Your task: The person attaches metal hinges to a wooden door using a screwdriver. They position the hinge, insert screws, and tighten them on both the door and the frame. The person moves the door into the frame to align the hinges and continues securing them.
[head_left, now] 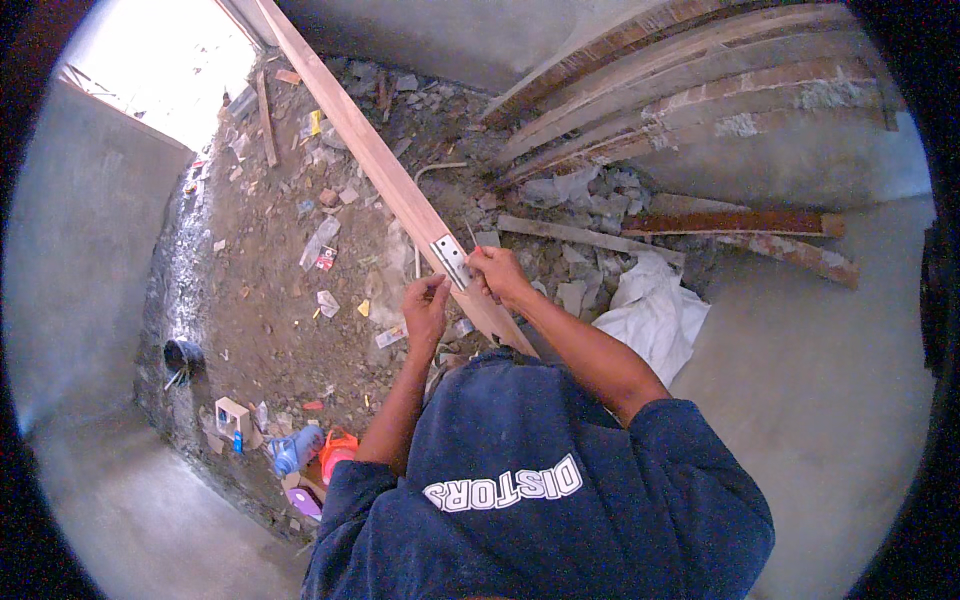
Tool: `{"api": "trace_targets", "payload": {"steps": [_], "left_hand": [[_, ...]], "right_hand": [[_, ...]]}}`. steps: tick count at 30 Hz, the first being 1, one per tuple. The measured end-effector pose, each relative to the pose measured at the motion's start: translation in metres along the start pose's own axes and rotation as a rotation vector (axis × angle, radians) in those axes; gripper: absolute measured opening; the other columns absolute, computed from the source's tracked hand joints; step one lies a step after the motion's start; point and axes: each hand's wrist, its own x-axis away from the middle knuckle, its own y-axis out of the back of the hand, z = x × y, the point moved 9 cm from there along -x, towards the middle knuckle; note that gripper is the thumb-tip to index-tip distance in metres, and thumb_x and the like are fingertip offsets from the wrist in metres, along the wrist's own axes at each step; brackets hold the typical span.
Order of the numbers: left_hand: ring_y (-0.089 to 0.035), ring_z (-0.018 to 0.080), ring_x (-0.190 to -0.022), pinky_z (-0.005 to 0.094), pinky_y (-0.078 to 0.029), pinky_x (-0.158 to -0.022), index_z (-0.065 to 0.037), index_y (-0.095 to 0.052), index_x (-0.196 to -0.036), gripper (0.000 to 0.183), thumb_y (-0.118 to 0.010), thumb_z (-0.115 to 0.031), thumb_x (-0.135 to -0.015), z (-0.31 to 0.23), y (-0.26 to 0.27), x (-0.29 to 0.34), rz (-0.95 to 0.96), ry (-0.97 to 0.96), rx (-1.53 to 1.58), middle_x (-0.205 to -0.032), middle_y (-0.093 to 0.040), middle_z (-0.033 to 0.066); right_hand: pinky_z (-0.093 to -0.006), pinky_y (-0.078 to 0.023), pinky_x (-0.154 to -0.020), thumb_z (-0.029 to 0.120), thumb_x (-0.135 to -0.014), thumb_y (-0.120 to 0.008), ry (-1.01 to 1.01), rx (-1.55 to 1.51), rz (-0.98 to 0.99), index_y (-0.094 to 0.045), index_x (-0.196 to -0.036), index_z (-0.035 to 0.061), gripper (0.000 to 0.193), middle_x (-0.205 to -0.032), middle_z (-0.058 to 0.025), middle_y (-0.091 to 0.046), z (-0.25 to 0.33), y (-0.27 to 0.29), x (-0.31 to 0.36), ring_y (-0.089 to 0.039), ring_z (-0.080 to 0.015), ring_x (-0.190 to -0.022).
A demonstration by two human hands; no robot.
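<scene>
A long reddish wooden plank [370, 150] runs from the upper left toward my body. A silver metal hinge [448, 256] with dark holes lies flat on its near part. My right hand [498, 274] is closed at the hinge's right edge, and a thin, pointed tool [472, 234] sticks up from its fingers; its kind is too small to tell. On the other side, my left hand [427, 308] has its fingertips pinched together close to the hinge's lower left edge. Whatever those fingers may hold is hidden.
Rubble and litter cover the dirt floor [270, 290]. Long boards [680, 80] lean along the right wall, near a white sack [655, 315]. A black bucket [183, 356], a blue jug [297, 450] and an orange container [338, 452] stand at the left. Bare plastered walls [90, 220] enclose the room.
</scene>
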Motion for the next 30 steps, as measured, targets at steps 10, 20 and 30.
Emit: {"api": "trace_targets", "payload": {"steps": [10, 20, 30], "left_hand": [[-0.061, 0.0173, -0.074, 0.0312, -0.051, -0.070, 0.000, -0.071, -0.102, 0.018, -0.073, -0.006, -0.085, -0.022, -0.011, -0.014, 0.015, -0.119, -0.110, -0.090, -0.064, 0.0080], [-0.067, 0.0225, -0.083, 0.0348, -0.054, -0.077, -0.001, -0.073, -0.105, 0.022, -0.075, -0.015, -0.089, -0.012, -0.021, -0.017, 0.061, -0.037, -0.162, -0.095, -0.068, 0.0115], [-0.061, 0.0188, -0.070, 0.0324, -0.049, -0.064, -0.002, -0.072, -0.100, 0.017, -0.076, -0.007, -0.084, -0.008, -0.027, -0.020, 0.008, -0.094, -0.141, -0.084, -0.058, 0.0089]], "right_hand": [[-0.0285, -0.037, -0.040, 0.027, -0.092, -0.067, 0.046, 0.068, -0.053, -0.067, -0.088, 0.0064, 0.021, -0.062, 0.0005, -0.056, 0.000, -0.002, -0.007, -0.049, -0.0089, -0.046], [-0.0282, -0.038, -0.042, 0.026, -0.091, -0.067, 0.132, 0.069, -0.030, -0.063, -0.081, 0.0070, 0.022, -0.061, 0.0015, -0.055, 0.001, -0.005, -0.013, -0.049, -0.0086, -0.047], [-0.0372, -0.050, -0.065, 0.027, -0.086, -0.070, 0.140, 0.163, -0.047, -0.070, -0.086, 0.0012, 0.025, -0.076, -0.0079, -0.068, -0.010, -0.003, -0.021, -0.062, -0.0170, -0.069]]}}
